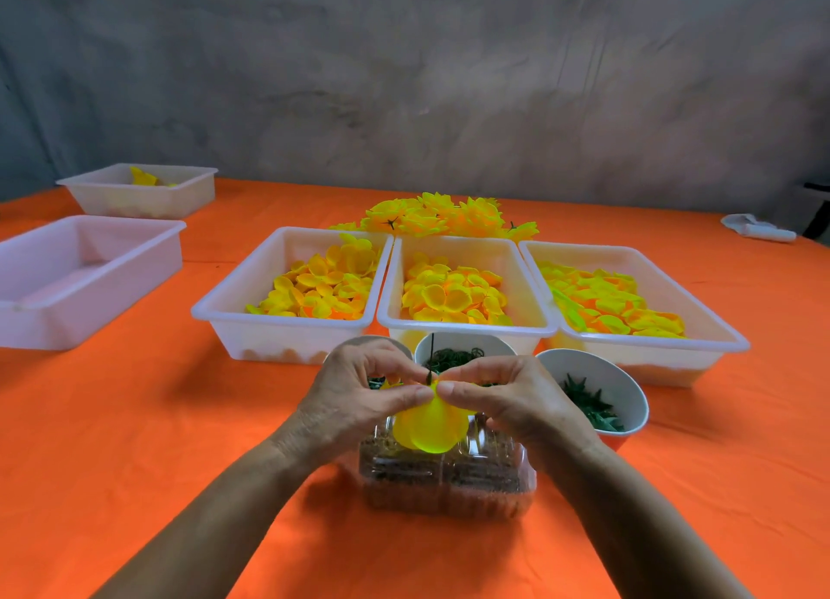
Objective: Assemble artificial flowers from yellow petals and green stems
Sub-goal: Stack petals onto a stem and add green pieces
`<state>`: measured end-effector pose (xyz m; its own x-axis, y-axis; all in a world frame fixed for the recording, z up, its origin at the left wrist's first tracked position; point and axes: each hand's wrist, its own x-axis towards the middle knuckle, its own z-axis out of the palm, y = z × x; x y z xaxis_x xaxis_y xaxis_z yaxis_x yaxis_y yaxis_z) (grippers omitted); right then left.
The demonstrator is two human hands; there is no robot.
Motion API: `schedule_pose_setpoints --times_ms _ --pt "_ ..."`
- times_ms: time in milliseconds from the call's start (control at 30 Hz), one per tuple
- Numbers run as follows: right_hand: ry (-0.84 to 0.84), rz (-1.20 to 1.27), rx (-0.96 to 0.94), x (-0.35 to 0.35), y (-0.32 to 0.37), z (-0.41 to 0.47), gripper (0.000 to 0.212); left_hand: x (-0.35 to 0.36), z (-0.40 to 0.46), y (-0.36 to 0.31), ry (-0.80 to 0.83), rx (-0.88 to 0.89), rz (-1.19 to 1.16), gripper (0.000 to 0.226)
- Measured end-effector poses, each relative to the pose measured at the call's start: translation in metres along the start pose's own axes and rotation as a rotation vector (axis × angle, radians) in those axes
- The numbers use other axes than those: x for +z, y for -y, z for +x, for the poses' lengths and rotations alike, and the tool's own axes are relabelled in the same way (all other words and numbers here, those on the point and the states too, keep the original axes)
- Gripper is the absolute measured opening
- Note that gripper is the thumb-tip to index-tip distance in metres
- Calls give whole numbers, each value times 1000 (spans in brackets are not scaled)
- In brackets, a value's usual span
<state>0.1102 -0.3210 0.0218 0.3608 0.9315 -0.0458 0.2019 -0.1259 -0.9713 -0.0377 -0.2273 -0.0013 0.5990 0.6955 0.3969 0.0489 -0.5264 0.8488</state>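
Both hands meet above a clear plastic box (449, 481) near the table's front. My left hand (359, 396) and my right hand (507, 396) pinch the top of a stack of yellow petals (429, 428) that hangs down between them. A thin dark green stem (432, 351) sticks straight up out of the petals between my fingertips. Three white trays of loose yellow petals (323, 288) (453, 297) (611, 302) stand side by side behind my hands. A heap of finished yellow flowers (435, 217) lies behind the trays.
White cups with green parts stand behind my hands: one in the middle (462, 351), one at the right (597, 392), one mostly hidden by my left hand. An empty white tray (85, 275) and another tray (143, 190) holding a few yellow pieces sit far left. Orange cloth (157, 419) covers the table.
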Motion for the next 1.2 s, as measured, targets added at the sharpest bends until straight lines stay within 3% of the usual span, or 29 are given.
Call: schedule_pose_setpoints --times_ms 433,500,567,667,767,833,900,1000,1200 --pt "78 28 35 -15 0 10 9 4 8 16 -12 46 -63 16" --pt "-2 17 -13 -28 -1 18 6 3 10 16 10 29 -73 13" --pt "-209 -96 -116 -48 -4 31 4 2 11 16 23 18 -78 13" --pt "-538 -456 -172 -88 -12 59 29 1 11 17 34 25 -90 14" --pt "-570 -819 10 -117 -18 84 64 3 10 19 21 27 -86 18" --pt "-518 -928 175 -125 -24 99 72 3 11 20 25 29 -79 21" --pt "-487 -893 252 -127 -28 112 57 2 11 21 30 38 -81 19" --pt "-491 -820 253 -131 -29 125 8 2 11 22 37 45 -84 15" --pt "-512 -819 317 -135 -32 138 21 2 12 22 30 43 -69 12"
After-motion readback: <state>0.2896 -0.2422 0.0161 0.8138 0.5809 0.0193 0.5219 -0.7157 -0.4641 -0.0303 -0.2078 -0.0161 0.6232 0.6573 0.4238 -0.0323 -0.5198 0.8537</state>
